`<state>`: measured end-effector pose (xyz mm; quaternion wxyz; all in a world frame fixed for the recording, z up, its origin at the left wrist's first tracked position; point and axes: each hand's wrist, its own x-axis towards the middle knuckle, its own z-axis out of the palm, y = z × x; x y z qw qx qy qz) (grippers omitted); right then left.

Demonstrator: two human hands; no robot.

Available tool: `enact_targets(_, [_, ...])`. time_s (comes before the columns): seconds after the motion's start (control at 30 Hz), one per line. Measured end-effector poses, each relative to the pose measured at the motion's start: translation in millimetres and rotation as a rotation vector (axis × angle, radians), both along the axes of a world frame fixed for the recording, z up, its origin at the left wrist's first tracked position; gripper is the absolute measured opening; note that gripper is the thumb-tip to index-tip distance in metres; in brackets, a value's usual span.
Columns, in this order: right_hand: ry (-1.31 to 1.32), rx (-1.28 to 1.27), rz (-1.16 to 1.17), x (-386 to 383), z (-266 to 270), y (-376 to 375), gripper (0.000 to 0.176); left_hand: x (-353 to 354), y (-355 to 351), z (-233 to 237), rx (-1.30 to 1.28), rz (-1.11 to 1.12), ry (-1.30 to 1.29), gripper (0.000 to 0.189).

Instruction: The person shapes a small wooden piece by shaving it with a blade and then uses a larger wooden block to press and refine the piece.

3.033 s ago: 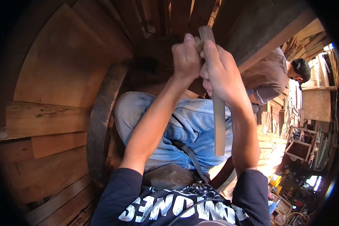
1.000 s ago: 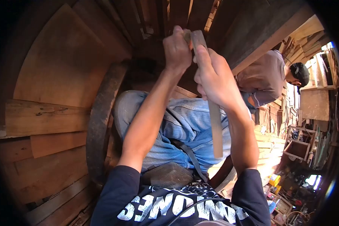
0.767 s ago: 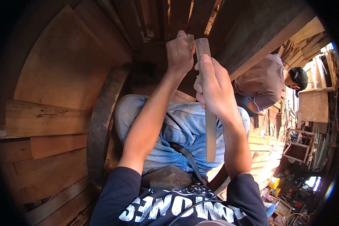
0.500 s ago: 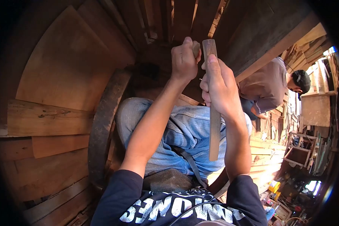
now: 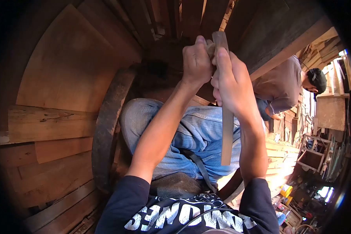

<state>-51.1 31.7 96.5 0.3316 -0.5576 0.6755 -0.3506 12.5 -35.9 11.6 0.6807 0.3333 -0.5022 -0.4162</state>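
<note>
My right hand (image 5: pixel 234 82) is closed around a long flat wooden stick (image 5: pixel 227 140), its thumb laid along the face near the top. The stick stands nearly upright in view, its lower end over my jeans (image 5: pixel 191 132). My left hand (image 5: pixel 198 62) makes a fist beside the stick's upper part. From that fist pokes a small pale piece (image 5: pixel 210 48), its kind not clear, which appears to meet the stick's edge. My fingers hide most of it.
To the right, a co-worker (image 5: pixel 279 84) in a cap bends forward. A dark heavy beam (image 5: pixel 284 50) runs above my right hand. Wooden boards (image 5: pixel 54 123) lean at the left beside a curved dark wooden piece (image 5: pixel 109 132). A yellow container (image 5: pixel 286 190) sits at lower right.
My left hand has come up and to the right, bringing the pale piece against the stick. My right hand and the stick have shifted slightly right and up.
</note>
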Motion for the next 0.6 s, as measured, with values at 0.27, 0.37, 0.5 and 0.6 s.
enact_targets(0.27, [0.025,0.032,-0.021,-3.5,0.1,-4.8,0.049,4.4,-0.1,4.4,-0.035,-0.053,-0.017,0.053])
enact_targets(0.37, [0.124,-0.042,0.008,1.2,-5.1,4.1,0.050,4.6,-6.4,6.2,-0.072,-0.015,0.001,0.053])
enact_targets(0.5, [-0.036,0.187,-0.079,6.3,14.6,-2.6,0.048,7.0,-6.4,1.4,-0.117,0.073,-0.115,0.052])
enact_targets(0.6, [0.066,0.018,-0.004,3.9,2.7,1.9,0.048,9.5,-1.5,3.2,-0.028,-0.052,0.030,0.052])
